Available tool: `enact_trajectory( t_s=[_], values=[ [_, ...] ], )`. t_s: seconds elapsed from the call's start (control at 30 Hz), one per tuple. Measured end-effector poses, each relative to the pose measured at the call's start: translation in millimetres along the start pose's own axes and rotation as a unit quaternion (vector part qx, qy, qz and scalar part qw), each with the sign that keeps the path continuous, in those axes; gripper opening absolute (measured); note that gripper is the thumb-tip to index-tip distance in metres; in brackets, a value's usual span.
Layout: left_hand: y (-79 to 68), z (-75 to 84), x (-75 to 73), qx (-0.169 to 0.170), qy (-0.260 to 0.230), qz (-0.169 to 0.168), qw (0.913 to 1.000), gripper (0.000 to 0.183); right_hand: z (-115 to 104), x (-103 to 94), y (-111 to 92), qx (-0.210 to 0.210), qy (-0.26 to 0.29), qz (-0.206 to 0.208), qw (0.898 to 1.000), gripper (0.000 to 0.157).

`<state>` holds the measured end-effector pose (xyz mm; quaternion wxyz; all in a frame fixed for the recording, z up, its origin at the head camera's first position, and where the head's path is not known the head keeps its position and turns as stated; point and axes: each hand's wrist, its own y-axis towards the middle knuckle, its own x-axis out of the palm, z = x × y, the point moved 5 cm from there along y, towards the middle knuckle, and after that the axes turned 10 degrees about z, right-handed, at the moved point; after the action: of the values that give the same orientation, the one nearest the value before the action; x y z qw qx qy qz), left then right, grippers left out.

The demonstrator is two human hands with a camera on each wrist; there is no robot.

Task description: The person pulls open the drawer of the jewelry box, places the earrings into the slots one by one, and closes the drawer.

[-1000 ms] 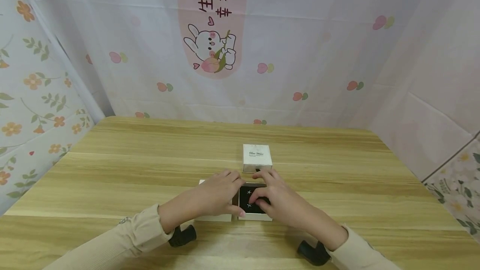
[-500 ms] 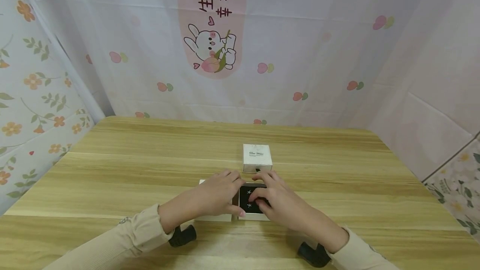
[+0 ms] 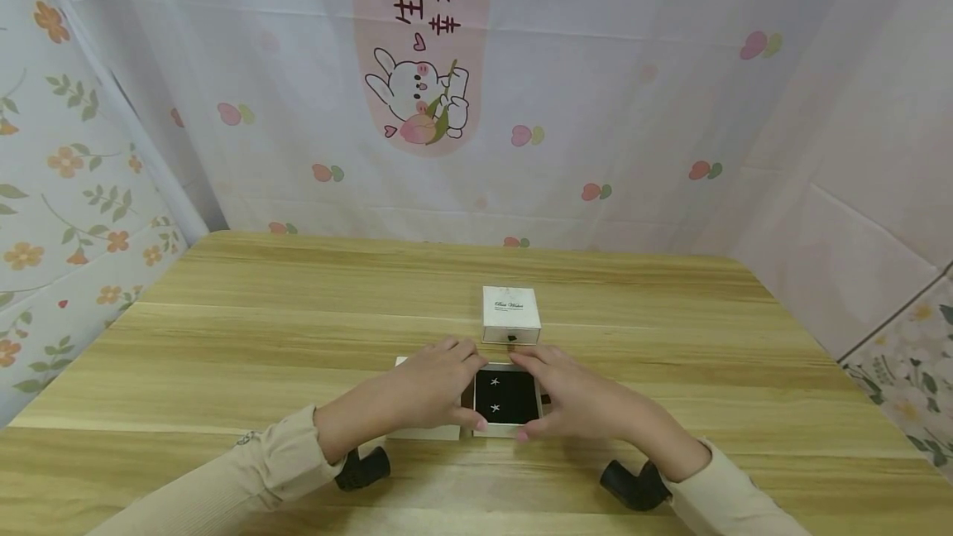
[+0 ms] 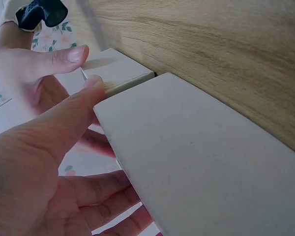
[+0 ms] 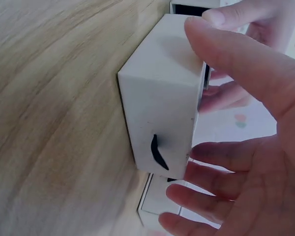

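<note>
A white jewelry box drawer (image 3: pixel 500 430) stands on the table with a black pad (image 3: pixel 521 395) inside. Two small silvery star-shaped earrings (image 3: pixel 495 409) sit on the pad's left part. At the drawer's left end is its white box sleeve (image 4: pixel 201 147), mostly covered in the head view by my left hand (image 3: pixel 432 383). That hand holds the sleeve between thumb and fingers, at the end facing the drawer. My right hand (image 3: pixel 577 395) grips the drawer's right end, thumb on the near wall and fingers at the far wall. A black pull tab (image 5: pixel 158 153) shows on the drawer's end face.
A second white box (image 3: pixel 511 311), closed and with printed lettering, stands just behind the drawer. Black wrist devices (image 3: pixel 362 470) hang below both wrists. A patterned curtain (image 3: pixel 596 89) rises behind the wooden table (image 3: pixel 298 304).
My right hand's fingers have come off the black pad and moved to the outside of the drawer's right end, uncovering the pad. The left hand has stayed in place.
</note>
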<state>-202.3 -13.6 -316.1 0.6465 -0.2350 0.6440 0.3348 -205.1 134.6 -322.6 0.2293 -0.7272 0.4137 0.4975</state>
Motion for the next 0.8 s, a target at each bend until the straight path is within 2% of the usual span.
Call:
enact_trajectory(
  t_s=[0.2,0.5,0.8],
  values=[
    [0.5,-0.2,0.1,-0.006,-0.003,-0.006,1.0000,0.072,0.7,-1.4,0.4,0.001,0.003,-0.002,1.000,0.088],
    [0.4,0.1,-1.0,-0.013,-0.006,-0.006,0.9999,0.071,-3.3,-3.1,2.4,-0.022,-0.043,0.003,0.999,0.081],
    [-0.3,-0.3,0.1,-0.013,-0.002,-0.005,0.9999,0.073,-5.7,-4.2,3.6,-0.004,-0.062,-0.018,0.998,0.082]
  ],
)
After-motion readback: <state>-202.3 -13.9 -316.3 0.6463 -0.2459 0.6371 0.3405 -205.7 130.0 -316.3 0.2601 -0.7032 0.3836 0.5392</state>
